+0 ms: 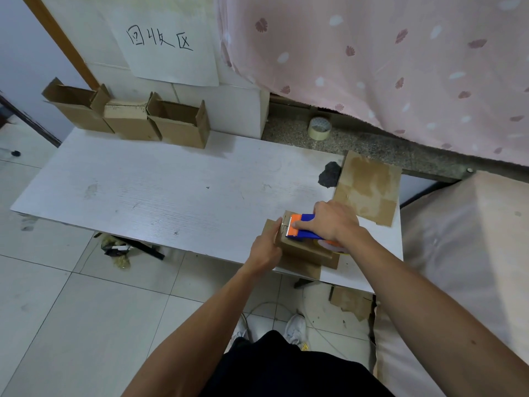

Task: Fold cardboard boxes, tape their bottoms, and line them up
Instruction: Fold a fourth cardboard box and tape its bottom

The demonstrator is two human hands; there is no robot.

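The right hand (335,222) was curled round the handle of a blue and orange tape dispenser (303,226), pressing its toothed end down on the upturned bottom of a small cardboard box (300,253). The left hand (264,247) gripped the box's left side, thumb up by the top edge. The box sat near the front right of the white bench (143,181).

Such a box looked light and thin-walled: stiff along its creases, but likely to cave if squeezed mid-panel, and prone to skid on the smooth benchtop under the pull of the tape. Holding it by the corners and edges, as the left hand did, seemed soundest. The dispenser's blade called for fingers kept behind it.

The dispenser and right hand covered the bottom seam, so whether tape was laid or the flaps met could not be told. The left fingers were hidden behind the box.

A flat cardboard sheet (369,187) lay just beyond the right hand. Three folded boxes (128,118) stood side by side at the bench's far left, and a tape roll (319,128) rested on the stone ledge behind.
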